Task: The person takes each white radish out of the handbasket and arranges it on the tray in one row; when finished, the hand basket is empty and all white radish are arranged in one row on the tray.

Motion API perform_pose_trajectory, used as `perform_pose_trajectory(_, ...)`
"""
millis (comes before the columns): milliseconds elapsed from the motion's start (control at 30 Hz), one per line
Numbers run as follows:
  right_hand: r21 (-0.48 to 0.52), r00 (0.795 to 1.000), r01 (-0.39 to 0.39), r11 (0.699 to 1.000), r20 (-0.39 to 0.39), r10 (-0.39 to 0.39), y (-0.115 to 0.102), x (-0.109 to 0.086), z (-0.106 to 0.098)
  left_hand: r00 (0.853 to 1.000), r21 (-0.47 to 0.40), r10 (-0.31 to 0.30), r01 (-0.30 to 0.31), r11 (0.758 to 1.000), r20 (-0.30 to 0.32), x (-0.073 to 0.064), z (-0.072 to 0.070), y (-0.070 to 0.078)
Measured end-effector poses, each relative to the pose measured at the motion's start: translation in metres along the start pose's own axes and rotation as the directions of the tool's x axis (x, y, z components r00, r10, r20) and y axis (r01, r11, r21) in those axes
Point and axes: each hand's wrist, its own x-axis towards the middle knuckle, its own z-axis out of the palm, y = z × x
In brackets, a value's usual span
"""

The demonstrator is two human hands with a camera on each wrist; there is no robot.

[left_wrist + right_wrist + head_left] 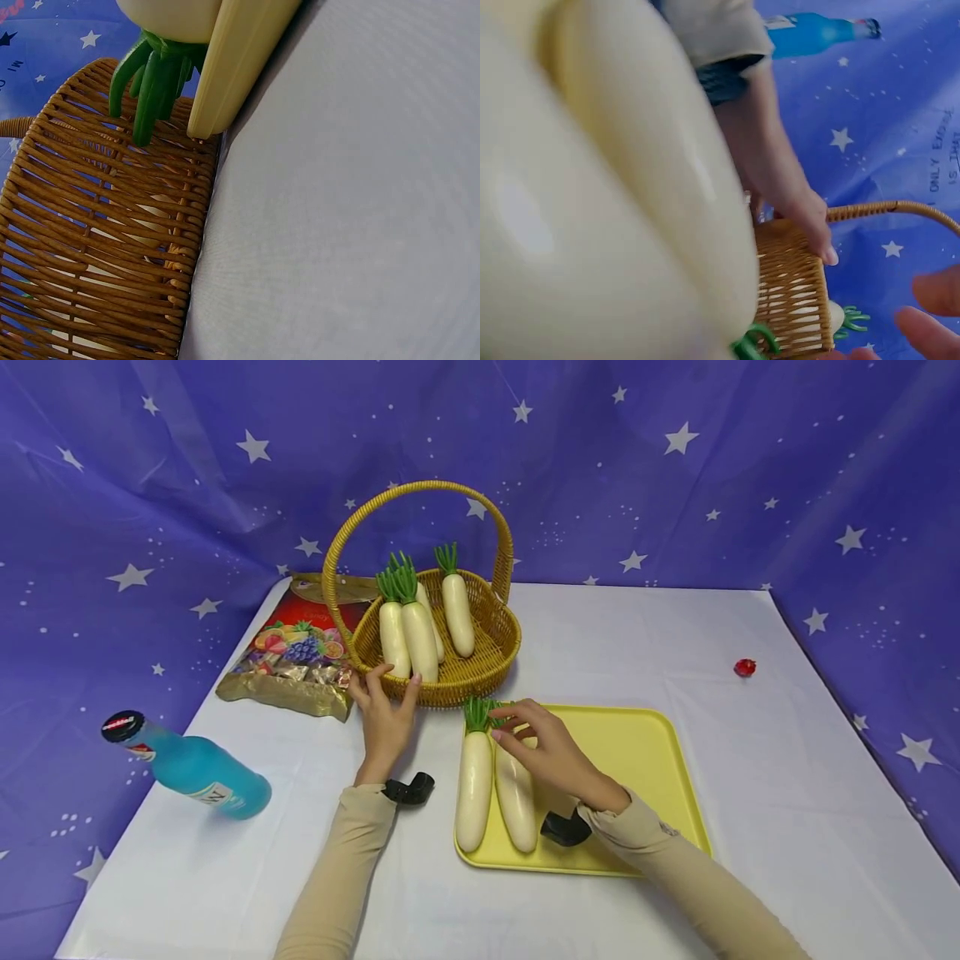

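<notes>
My left hand holds the front left rim of a wicker basket, its thumb over the edge. Inside the basket several white radishes with green tops lean toward the back. On a yellow tray two more lie side by side: a left radish and a right radish. Over the green tops of this pair hovers my right hand, fingers loosely bent and thumb apart from them. In the right wrist view, its fingertips show with nothing between them.
Left of the basket lies a red and gold candy bag, close by my left hand. A blue bottle stands at the left. Toward the right side of the white table sits a small red object. A starry purple cloth hangs behind.
</notes>
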Motion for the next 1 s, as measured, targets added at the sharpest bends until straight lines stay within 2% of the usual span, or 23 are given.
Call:
perform_pose_trajectory(133,0.098,0.997,-0.01,0.995,-0.078,0.018,-0.008,0.023,0.005,1.0,0.003,-0.006,0.006,1.0,0.005,0.0,-0.001,-0.001)
perform_pose_trajectory(233,0.151,0.987,0.001,0.989,-0.162,0.024,0.006,0.048,0.012,1.0,0.004,-0.01,0.01,1.0,0.012,0.0,-0.001,-0.002)
perform_pose_trajectory(467,0.214,0.94,0.024,0.976,-0.338,0.051,0.018,0.118,0.014,1.0,0.007,-0.002,0.001,1.0,0.004,0.0,0.0,0.0)
perform_pose_trajectory(600,0.35,0.907,0.02,0.937,-0.401,0.13,0.027,0.154,0.011,1.0,0.009,-0.005,0.005,1.0,0.004,0.0,0.002,0.0)
perform_pose_trajectory(700,0.486,0.88,0.001,0.874,-0.416,0.231,0.033,0.175,0.009,1.0,0.008,0.004,-0.004,1.0,-0.01,-0.001,0.004,0.0)
perform_pose_trajectory(800,0.566,0.851,-0.064,0.822,-0.399,0.341,0.038,0.187,0.008,0.999,0.011,0.031,-0.031,0.999,-0.035,-0.002,0.005,0.0)
perform_pose_trajectory(900,0.564,0.83,-0.169,0.808,-0.36,0.425,0.043,0.193,0.009,0.998,0.014,0.042,-0.041,0.999,-0.044,-0.001,0.004,0.0)
perform_pose_trajectory(1000,0.519,0.84,-0.256,0.815,-0.297,0.454,0.045,0.198,0.01,0.999,0.02,0.023,-0.022,1.0,-0.031,0.0,0.001,0.0)
